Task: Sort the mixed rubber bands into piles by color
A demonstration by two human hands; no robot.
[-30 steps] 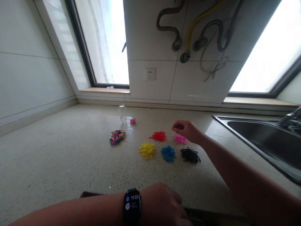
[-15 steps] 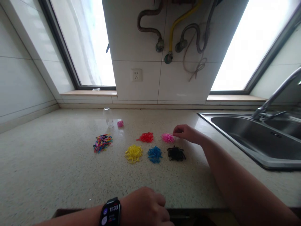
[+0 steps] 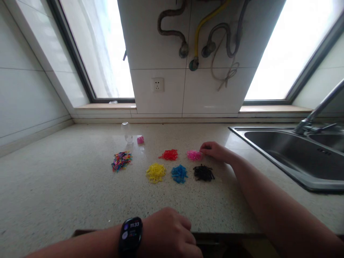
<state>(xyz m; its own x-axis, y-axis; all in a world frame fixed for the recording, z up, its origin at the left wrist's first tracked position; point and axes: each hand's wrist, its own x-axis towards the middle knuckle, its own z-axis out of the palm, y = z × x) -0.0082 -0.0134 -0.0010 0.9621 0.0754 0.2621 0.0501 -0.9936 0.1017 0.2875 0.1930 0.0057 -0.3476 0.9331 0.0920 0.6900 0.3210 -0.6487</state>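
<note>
My right hand is at the right edge of a pile of small pink bands, thumb and fingers pinched together and touching it; whatever is between the fingertips is too small to see. Close by lie piles of thin black bands, blue bands, red bands and yellow bands. A mixed-colour pile sits farther left. My left hand, with a black smartwatch on its wrist, stays at the counter's front edge, fingers curled in and nothing visible in them.
Behind the mixed pile stand a clear upright container and a small pink object. A steel sink with a tap is set into the speckled counter at right. Pipes and a socket are on the tiled wall.
The whole view has shifted slightly. My right fingertips remain at the pink pile, pressed a little closer to it. My left hand keeps its curled pose by the counter edge.
</note>
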